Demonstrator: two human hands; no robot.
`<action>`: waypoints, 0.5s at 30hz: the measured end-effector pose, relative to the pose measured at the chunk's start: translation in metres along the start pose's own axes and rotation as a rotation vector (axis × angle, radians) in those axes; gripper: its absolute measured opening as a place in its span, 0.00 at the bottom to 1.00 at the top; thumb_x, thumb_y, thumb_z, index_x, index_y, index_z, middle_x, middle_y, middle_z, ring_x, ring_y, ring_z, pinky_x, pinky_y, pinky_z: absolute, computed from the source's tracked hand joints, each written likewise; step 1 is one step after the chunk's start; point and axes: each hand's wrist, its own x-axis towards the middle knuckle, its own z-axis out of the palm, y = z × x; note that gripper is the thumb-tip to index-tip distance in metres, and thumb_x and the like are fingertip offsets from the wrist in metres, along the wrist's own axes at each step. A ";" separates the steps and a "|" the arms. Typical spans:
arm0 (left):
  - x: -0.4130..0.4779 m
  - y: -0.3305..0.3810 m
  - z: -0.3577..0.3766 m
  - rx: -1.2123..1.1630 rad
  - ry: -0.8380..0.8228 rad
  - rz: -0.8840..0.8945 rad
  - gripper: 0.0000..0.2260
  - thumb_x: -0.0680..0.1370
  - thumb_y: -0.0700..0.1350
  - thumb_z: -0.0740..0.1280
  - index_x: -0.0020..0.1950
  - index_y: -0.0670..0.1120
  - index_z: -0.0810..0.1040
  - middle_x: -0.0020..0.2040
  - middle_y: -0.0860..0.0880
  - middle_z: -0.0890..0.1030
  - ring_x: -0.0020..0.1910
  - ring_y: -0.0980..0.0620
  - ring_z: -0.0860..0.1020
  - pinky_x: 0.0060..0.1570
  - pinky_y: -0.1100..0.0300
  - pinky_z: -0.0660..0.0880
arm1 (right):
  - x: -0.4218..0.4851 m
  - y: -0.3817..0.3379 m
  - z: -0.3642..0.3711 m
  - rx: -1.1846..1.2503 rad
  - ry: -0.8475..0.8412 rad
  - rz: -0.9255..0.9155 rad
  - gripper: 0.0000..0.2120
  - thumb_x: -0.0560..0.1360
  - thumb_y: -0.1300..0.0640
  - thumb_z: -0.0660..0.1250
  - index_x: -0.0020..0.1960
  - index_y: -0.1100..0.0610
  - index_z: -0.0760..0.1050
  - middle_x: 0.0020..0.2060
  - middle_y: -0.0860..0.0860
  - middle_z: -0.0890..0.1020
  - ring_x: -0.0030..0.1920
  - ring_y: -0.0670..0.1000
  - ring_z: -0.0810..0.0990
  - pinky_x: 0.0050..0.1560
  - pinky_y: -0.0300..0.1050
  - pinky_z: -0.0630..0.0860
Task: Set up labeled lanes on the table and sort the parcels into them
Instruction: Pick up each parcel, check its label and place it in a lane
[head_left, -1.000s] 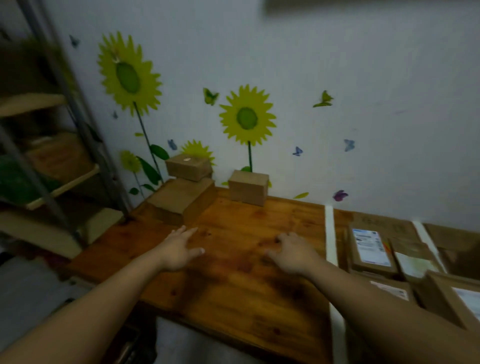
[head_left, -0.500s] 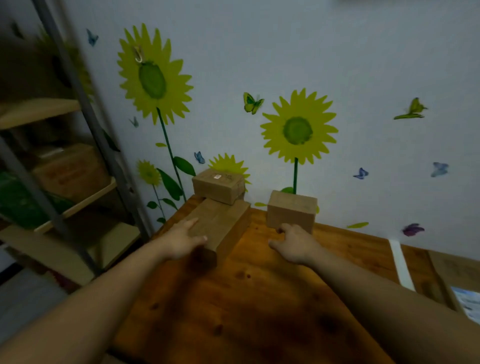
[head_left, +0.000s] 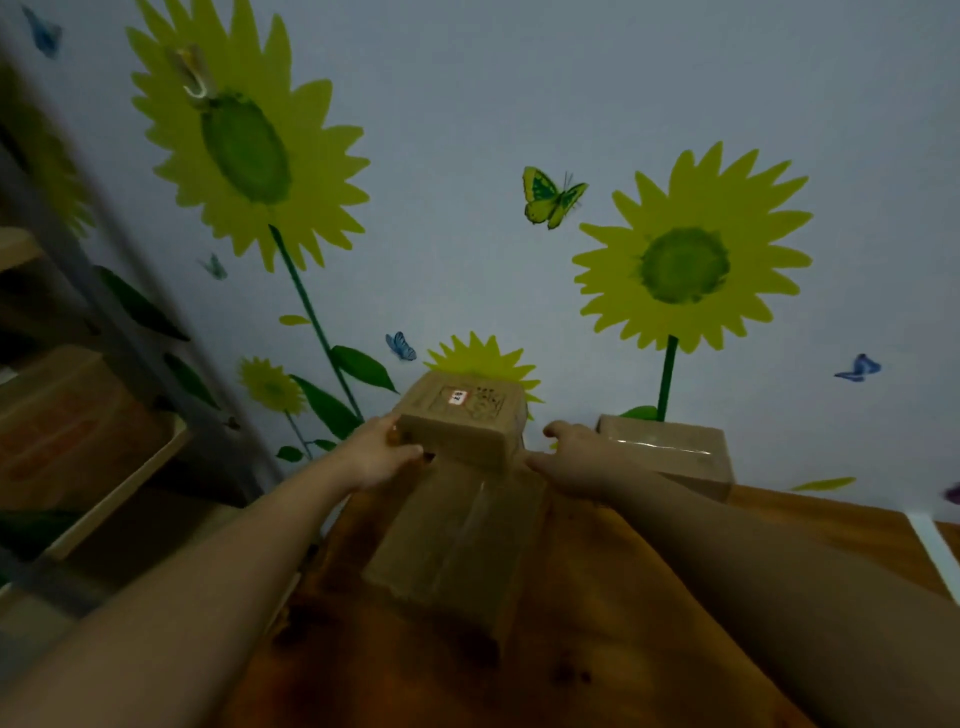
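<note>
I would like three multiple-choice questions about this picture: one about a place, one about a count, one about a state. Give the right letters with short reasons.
1. Where does the small labelled box sit?
A. on the long flat box
B. on the shelf
C. on the floor

2. How many cardboard boxes are on the table?
A. one
B. three
C. five

3. What are the hands doing?
A. both rest flat on the table
B. they are at either side of the small labelled box
C. both hold a pen

Answers:
1 A: it stands on the far end of the long flat box.
2 B: those two, plus the box at the wall.
3 B: the left hand touches its left side, the right hand is at its right.
</note>
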 end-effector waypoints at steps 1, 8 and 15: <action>0.015 -0.005 -0.003 -0.034 -0.017 0.005 0.23 0.80 0.45 0.63 0.74 0.49 0.62 0.69 0.44 0.71 0.58 0.49 0.73 0.57 0.56 0.70 | 0.010 -0.007 0.003 0.022 0.000 0.019 0.28 0.78 0.42 0.60 0.73 0.56 0.62 0.69 0.58 0.69 0.66 0.57 0.71 0.61 0.47 0.68; 0.107 -0.040 -0.007 -0.182 -0.083 -0.011 0.28 0.80 0.48 0.63 0.75 0.41 0.57 0.73 0.42 0.65 0.70 0.43 0.66 0.66 0.52 0.65 | 0.062 -0.054 0.023 0.255 0.032 0.124 0.22 0.81 0.51 0.58 0.71 0.60 0.65 0.67 0.58 0.73 0.64 0.58 0.73 0.60 0.46 0.69; 0.146 -0.054 0.001 -0.463 -0.222 -0.099 0.21 0.82 0.48 0.57 0.73 0.42 0.63 0.68 0.40 0.71 0.64 0.42 0.72 0.64 0.48 0.69 | 0.097 -0.052 0.047 0.514 0.044 0.370 0.32 0.78 0.46 0.63 0.74 0.60 0.54 0.67 0.58 0.71 0.61 0.57 0.74 0.60 0.49 0.73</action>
